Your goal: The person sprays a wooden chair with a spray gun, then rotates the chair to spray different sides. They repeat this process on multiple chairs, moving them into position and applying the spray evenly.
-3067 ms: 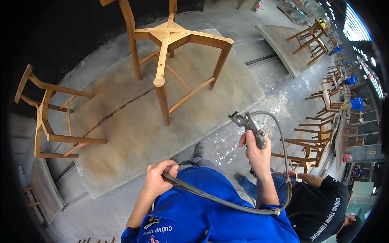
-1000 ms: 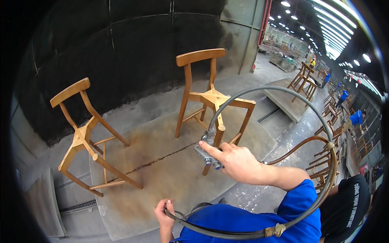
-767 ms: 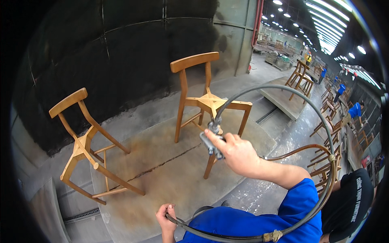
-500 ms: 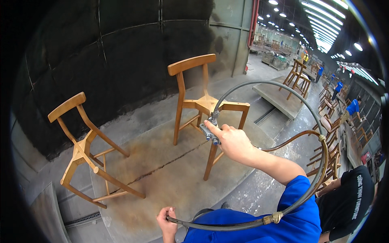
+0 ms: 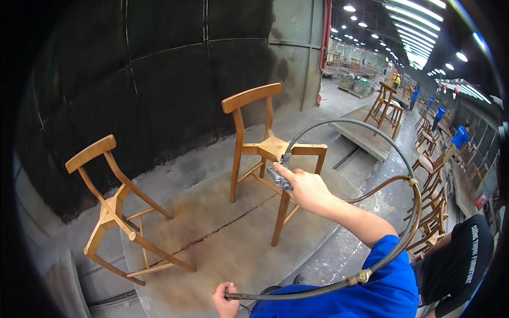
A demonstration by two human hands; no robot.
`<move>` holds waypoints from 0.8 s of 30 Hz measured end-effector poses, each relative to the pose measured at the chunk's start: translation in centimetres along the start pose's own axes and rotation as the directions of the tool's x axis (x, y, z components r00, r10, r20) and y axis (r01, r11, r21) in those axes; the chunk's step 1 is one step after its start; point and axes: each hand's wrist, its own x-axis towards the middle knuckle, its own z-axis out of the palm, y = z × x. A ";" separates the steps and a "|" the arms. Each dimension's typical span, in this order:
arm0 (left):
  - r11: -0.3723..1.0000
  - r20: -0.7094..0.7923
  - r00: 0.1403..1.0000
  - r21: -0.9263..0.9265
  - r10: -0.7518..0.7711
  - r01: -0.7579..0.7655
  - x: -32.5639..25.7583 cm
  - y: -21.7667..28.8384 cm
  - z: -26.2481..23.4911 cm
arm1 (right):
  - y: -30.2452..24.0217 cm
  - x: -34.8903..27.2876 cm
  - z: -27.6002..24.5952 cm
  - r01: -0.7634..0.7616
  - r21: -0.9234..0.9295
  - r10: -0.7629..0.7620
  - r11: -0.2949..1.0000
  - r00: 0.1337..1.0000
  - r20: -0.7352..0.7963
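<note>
My right hand (image 5: 310, 190) is closed round a metal spray gun (image 5: 280, 178), its index finger stretched along the top. The gun is held in front of a wooden chair frame (image 5: 252, 99) and hides part of its seat rail and front leg. That frame has a curved backrest and pale cross-shaped seat supports. Low in the view, my left hand (image 5: 225, 301) grips a grey hose (image 5: 297, 296), which loops over my right arm and up to the gun. Farther left stands a second chair frame (image 5: 91, 153) of the same kind, apart from both hands.
Both frames stand on a stained grey platform (image 5: 222, 254) before a blackened wall (image 5: 159, 85). A brown hose (image 5: 379, 186) joins the loop at right. A person in a black shirt (image 5: 458, 265) is close by on my right. More chairs (image 5: 432, 201) and workers line the hall beyond.
The view has tilted slightly, so the chairs sit lower in it. My right hand and the spray gun have come a little closer to the seat supports. Both hands keep their grip.
</note>
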 end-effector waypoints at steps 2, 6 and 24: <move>0.999 0.075 0.997 0.016 -0.031 0.030 0.2 0.3 -0.1 | -0.1 -1.1 -1.3 -0.060 0.022 0.062 0.998 0.993 -0.102; 0.993 0.197 0.979 0.112 -0.052 0.030 0.6 2.3 -0.2 | -0.4 -3.7 -4.3 -0.105 0.150 0.153 0.983 0.922 -0.356; 0.735 -0.089 0.886 0.525 -0.455 0.430 -6.8 6.5 -4.8 | -3.4 -6.0 13.9 -0.057 0.731 0.019 0.680 0.998 0.060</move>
